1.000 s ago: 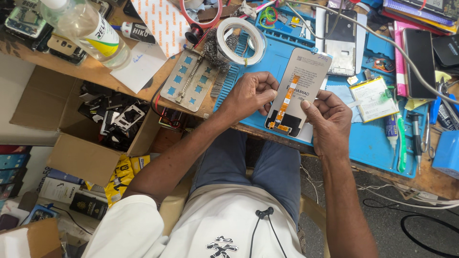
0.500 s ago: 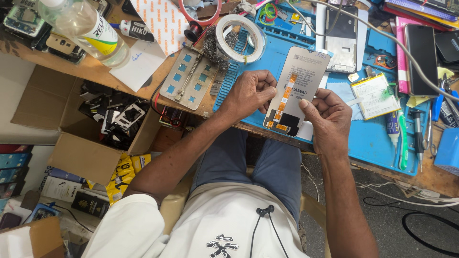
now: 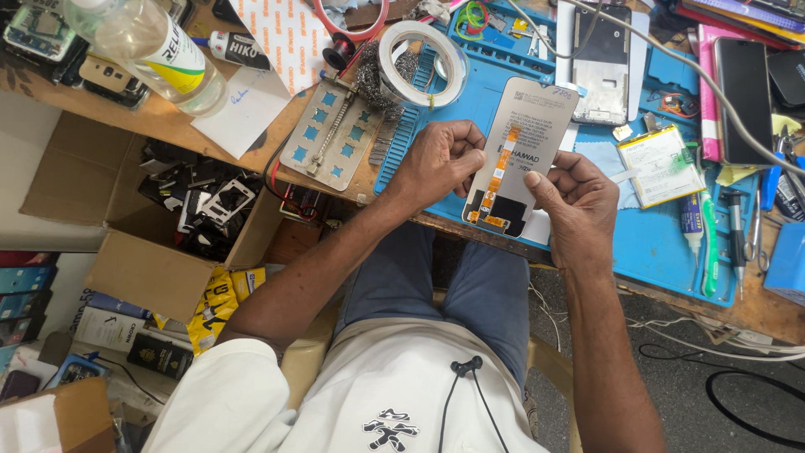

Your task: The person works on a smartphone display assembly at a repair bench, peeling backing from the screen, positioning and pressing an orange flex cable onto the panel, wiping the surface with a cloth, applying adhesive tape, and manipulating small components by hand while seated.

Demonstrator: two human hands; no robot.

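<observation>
A pale phone display panel (image 3: 528, 126), back side up with an orange flex cable down its middle, is held above the blue work mat (image 3: 654, 243). My left hand (image 3: 440, 159) grips the panel's left edge, fingers curled against it. At the right edge my right hand (image 3: 574, 197) holds on, thumb pressed onto the panel's face. The panel's dark lower end points toward my lap.
On the bench lie a tape roll (image 3: 422, 52), a metal jig plate (image 3: 333, 134), a clear bottle (image 3: 151, 46), an opened phone (image 3: 604, 67), a battery (image 3: 654, 164) and several hand tools (image 3: 729, 235). A cardboard box of black parts (image 3: 197, 205) stands at the left.
The panel and both hands stay in nearly the same place; my right thumb has shifted slightly on the panel's face.
</observation>
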